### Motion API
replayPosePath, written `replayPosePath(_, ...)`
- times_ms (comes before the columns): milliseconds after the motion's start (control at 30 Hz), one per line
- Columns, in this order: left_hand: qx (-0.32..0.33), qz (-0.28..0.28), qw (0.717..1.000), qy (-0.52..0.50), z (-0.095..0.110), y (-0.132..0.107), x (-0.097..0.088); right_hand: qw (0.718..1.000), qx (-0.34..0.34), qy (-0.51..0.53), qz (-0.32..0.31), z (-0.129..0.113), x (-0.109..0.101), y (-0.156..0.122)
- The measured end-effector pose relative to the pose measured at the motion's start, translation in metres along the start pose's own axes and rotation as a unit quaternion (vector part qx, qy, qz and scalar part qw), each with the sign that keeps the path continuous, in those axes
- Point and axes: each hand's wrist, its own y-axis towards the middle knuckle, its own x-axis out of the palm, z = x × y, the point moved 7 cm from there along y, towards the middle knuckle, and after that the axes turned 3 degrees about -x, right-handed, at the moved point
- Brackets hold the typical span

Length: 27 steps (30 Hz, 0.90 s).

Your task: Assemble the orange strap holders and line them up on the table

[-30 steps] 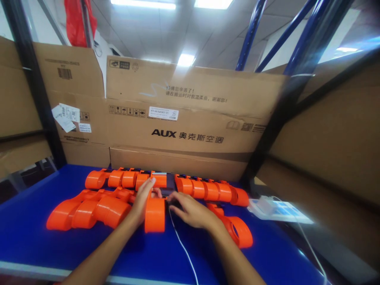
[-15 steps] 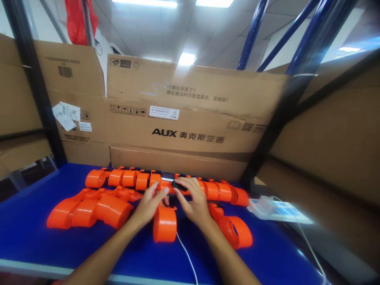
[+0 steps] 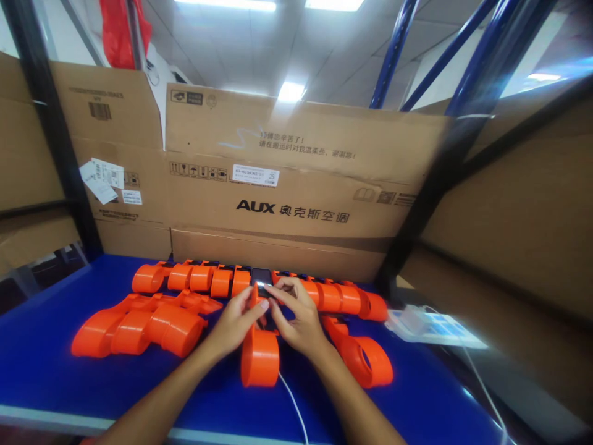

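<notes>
My left hand (image 3: pixel 241 316) is closed on the upper part of an orange plastic piece with a wide round band (image 3: pixel 260 358) at its lower end. My right hand (image 3: pixel 296 312) reaches in from the other side, thumb and fingers bent around the top of the same piece. A small dark part shows between the fingertips; its kind is hard to make out. Just behind the hands stands a small black device with a lit screen (image 3: pixel 261 278). A white cable (image 3: pixel 294 402) runs from below the orange piece toward the table's front edge.
Similar orange pieces stand in a row (image 3: pixel 201 278) at the back; more lie at left (image 3: pixel 139 327) and right (image 3: pixel 370 361). A white power strip (image 3: pixel 435 327) is at the right edge. Cardboard (image 3: pixel 291 185) walls the blue table (image 3: pixel 208 395) behind, between rack posts (image 3: pixel 417 204).
The orange piece has come slightly nearer and turned in my hands. The black part that showed under my right fingers is now mostly hidden against the orange piece.
</notes>
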Motion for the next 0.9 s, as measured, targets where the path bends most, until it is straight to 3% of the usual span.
replayPosePath(133, -0.011, -0.015, 0.999, -0.046, -0.004, -0.001, 0.0, 0.997, 0.046, 0.054, 0.019, 0.006, -0.008, 0.0)
replayPosePath(267, -0.035, -0.006, 0.995, -0.097, -0.009, 0.0, -0.004, 0.968, 0.192, 0.113, 0.116, 0.044, -0.034, -0.008)
replayPosePath(300, -0.037, 0.003, 0.993, -0.111, -0.009, 0.001, -0.006, 0.961, 0.233, 0.101, 0.11, 0.054, -0.039, -0.01)
replayPosePath(333, -0.037, 0.014, 0.991, -0.126, -0.008, 0.001, -0.007, 0.959, 0.263, 0.075, 0.078, 0.063, -0.041, -0.011)
replayPosePath(400, -0.036, 0.03, 0.988, -0.148, -0.007, 0.002, -0.01, 0.953, 0.298, -0.003, -0.049, 0.074, -0.038, -0.013)
replayPosePath(467, -0.034, 0.039, 0.986, -0.155, -0.007, 0.002, -0.011, 0.92, 0.323, -0.113, -0.191, 0.082, -0.032, -0.02)
replayPosePath(533, -0.031, 0.04, 0.987, -0.15, -0.006, 0.002, -0.012, 0.872, 0.344, -0.206, -0.282, 0.088, -0.029, -0.03)
replayPosePath(600, -0.029, 0.036, 0.989, -0.14, -0.008, 0.002, -0.012, 0.838, 0.365, -0.257, -0.315, 0.09, -0.03, -0.038)
replayPosePath(733, -0.037, 0.036, 0.99, -0.13, -0.012, 0.003, -0.013, 0.798, 0.405, -0.307, -0.324, 0.094, -0.038, -0.051)
replayPosePath(900, -0.034, 0.037, 0.992, -0.119, -0.011, 0.002, -0.012, 0.766, 0.423, -0.322, -0.362, 0.096, -0.043, -0.062)
